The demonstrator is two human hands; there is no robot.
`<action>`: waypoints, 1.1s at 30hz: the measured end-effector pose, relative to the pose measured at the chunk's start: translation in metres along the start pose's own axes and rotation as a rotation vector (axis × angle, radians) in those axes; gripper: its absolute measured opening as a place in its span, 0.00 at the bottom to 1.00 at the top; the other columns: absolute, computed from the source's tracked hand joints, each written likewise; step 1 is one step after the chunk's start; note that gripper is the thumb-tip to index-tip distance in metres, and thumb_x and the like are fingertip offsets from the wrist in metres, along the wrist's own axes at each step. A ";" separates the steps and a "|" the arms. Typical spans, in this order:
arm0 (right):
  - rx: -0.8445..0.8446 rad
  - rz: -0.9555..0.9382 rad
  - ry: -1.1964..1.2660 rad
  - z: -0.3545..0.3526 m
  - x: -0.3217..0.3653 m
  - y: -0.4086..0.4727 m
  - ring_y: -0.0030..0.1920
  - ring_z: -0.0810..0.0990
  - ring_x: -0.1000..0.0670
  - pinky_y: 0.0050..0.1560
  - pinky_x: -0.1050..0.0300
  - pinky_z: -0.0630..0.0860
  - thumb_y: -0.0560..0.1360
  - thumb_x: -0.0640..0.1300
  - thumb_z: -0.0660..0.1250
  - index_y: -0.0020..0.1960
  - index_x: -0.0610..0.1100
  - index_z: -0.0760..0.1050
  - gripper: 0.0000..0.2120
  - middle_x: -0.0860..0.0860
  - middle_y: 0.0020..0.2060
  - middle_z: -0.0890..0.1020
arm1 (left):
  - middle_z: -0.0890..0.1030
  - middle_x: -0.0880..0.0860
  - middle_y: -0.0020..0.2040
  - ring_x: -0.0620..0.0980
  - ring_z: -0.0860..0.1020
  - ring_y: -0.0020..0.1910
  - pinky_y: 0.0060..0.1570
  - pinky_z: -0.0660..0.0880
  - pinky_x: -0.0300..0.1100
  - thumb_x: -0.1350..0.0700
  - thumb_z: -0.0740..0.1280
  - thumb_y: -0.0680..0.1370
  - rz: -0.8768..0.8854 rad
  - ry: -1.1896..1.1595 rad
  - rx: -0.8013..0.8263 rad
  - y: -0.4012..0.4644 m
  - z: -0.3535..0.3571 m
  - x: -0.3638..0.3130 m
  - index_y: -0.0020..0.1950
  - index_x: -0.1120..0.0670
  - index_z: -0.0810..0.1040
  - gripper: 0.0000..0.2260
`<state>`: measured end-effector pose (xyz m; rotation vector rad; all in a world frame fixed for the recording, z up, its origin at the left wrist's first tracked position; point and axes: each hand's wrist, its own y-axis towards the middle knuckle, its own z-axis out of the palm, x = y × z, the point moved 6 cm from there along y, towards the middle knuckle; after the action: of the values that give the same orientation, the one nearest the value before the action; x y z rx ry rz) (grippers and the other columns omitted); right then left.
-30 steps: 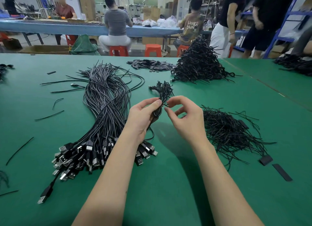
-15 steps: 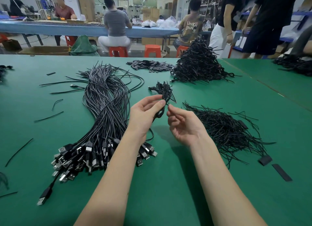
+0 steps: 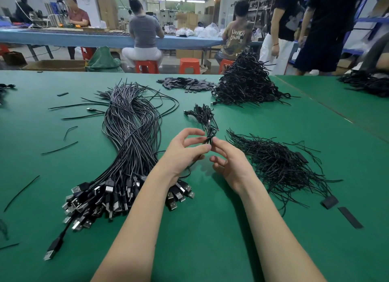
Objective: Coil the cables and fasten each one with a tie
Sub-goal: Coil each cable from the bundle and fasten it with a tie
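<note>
Pinching a coiled cable (image 3: 209,137) between them, left hand (image 3: 185,153) and right hand (image 3: 228,162) now meet fingertip to fingertip above the counter (image 3: 200,229); right has closed in since a second ago, probably twisting the tie. Uncoiled bundle (image 3: 130,138) at 10 o'clock, ties (image 3: 277,163) at 2, finished pile (image 3: 246,81) at 1.

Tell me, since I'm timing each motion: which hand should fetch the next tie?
Probably the right hand: the loose tie pile lies just beside it, while the left hand pinches the coiled cable.

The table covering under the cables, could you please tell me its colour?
Green, plain; the table covering shows best in the head view.
</note>
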<state>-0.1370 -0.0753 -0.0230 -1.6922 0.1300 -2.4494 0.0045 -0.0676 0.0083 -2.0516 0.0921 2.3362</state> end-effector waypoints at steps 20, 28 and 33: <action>-0.462 -0.288 -0.793 -0.012 0.004 0.007 0.44 0.80 0.51 0.47 0.56 0.72 0.77 0.52 0.66 0.47 0.52 0.78 0.05 0.59 0.36 0.81 | 0.82 0.52 0.45 0.48 0.78 0.41 0.41 0.75 0.39 0.63 0.71 0.74 0.026 0.109 -0.579 0.058 -0.022 0.017 0.45 0.51 0.80 0.07; -0.437 -0.227 -0.848 -0.013 0.004 0.011 0.47 0.80 0.51 0.51 0.55 0.75 0.76 0.53 0.65 0.45 0.54 0.78 0.05 0.61 0.38 0.81 | 0.80 0.55 0.51 0.52 0.77 0.50 0.48 0.74 0.39 0.65 0.63 0.76 -0.003 0.473 -0.517 0.133 -0.007 0.002 0.52 0.54 0.76 0.09; -0.423 -0.215 -0.864 -0.012 0.003 0.012 0.46 0.80 0.52 0.48 0.57 0.73 0.76 0.53 0.64 0.46 0.54 0.79 0.06 0.61 0.38 0.81 | 0.76 0.57 0.59 0.54 0.73 0.55 0.53 0.71 0.43 0.67 0.61 0.76 -0.072 0.749 -0.257 0.153 -0.001 0.012 0.61 0.58 0.71 0.14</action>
<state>-0.1480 -0.0878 -0.0269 -2.9075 0.3818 -1.6458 -0.0060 -0.2209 0.0000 -2.8769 -0.2737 1.4793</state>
